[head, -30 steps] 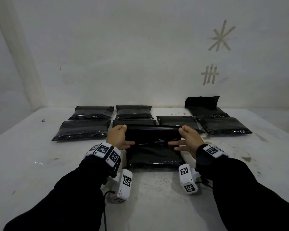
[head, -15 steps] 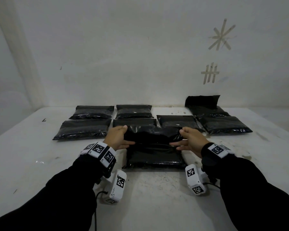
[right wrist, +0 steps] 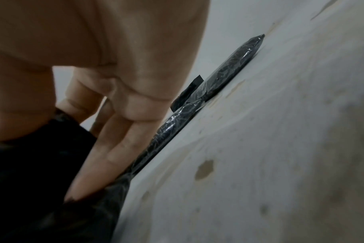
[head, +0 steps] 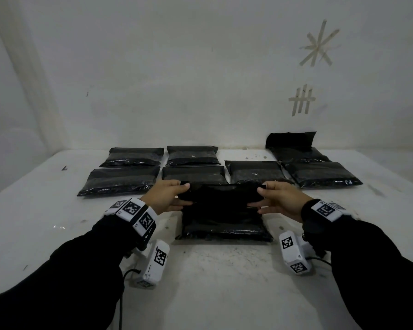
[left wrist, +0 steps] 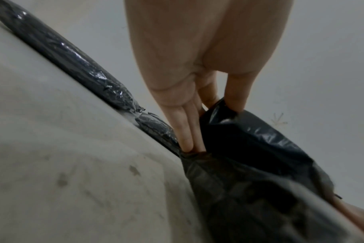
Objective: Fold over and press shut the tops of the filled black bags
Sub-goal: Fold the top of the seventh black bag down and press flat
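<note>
On near half of white table (head: 212,282), filled black bag (head: 224,225) lies flat, top flap (head: 221,194) lifted. Left hand (head: 163,197) pinches flap's left end, right hand (head: 283,198) its right end, thumbs on top. Left wrist view alone shows fingers (left wrist: 187,131) straight beneath flap, tips on bag body; right wrist view shows same for right-hand fingers (right wrist: 106,157). Beyond: seven black bags in rows; rearmost right bag (head: 293,146) with top standing up. Tape marks (head: 302,101) on wall.
</note>
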`<state>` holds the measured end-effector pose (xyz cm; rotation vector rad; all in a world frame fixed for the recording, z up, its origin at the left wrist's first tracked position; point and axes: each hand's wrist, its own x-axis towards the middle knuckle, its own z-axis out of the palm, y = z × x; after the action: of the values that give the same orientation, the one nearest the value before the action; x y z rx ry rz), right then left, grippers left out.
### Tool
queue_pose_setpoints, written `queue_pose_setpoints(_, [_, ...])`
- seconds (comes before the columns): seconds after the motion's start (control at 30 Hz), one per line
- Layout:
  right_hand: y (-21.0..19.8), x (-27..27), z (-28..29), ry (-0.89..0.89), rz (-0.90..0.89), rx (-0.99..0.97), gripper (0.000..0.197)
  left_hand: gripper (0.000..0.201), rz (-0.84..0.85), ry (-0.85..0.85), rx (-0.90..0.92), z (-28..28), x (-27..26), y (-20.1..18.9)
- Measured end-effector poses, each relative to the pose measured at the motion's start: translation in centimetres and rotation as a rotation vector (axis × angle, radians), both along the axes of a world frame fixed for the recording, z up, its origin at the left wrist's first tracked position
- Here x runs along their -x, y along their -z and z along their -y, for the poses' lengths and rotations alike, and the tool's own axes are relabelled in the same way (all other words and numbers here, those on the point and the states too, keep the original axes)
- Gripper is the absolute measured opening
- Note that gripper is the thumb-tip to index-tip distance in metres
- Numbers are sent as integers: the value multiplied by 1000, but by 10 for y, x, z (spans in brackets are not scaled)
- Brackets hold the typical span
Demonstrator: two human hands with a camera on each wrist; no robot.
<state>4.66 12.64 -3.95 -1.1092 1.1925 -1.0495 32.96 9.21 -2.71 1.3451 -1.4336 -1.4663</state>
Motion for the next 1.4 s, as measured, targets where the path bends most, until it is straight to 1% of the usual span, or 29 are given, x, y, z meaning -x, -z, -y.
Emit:
queue_pose_setpoints(0.1, [-1,5,-3,-44,-117,29,13,10,32,46,28,-2,-4,-1])
queue_pose_setpoints(0.2, [0,8,-2,-48,-194,58,21,7,98,106,82,-3,-9,-1])
queue_pose_setpoints(0.33, [1,9,-1,-57,-247,61,20,12,182,174,114,-2,-15,1])
queue_pose_setpoints(0.47, [-4,11,1,-137,-382,53,22,16,307,244,134,-1,-17,0])
queue_pose_setpoints(0.57, [-9,12,3,-205,-472,33,20,17,361,304,145,-3,-17,-2])
queue_pose_setpoints(0.67, [-11,14,3,-255,-492,14,24,13,397,367,176,-7,-19,-3])
queue_pose_setpoints(0.73, [-11,13,1,-284,-541,31,26,7,435,399,219,-10,-20,-4])
queue_pose_setpoints(0.77, [-11,12,0,-298,-577,52,27,9,453,416,238,-10,-21,-4])
queue_pose_setpoints(0.9, [-10,10,-4,-330,-663,129,28,37,538,448,256,-16,-21,-4])
queue_pose_setpoints(0.93, [-9,11,-5,-339,-678,145,29,40,556,450,267,-17,-21,-4])
queue_pose_setpoints(1.03, [-6,12,-7,-355,-734,191,29,24,589,455,293,-19,-20,-3])
queue_pose_setpoints(1.1, [-5,13,-8,-346,-776,224,30,18,610,470,311,-20,-19,-3])
queue_pose_setpoints(1.3, [-10,8,-16,-278,-1006,344,32,13,672,487,412,-23,-19,-1])
queue_pose_setpoints(1.4, [-13,4,-20,-277,-1113,374,31,16,715,498,448,-26,-19,-3])
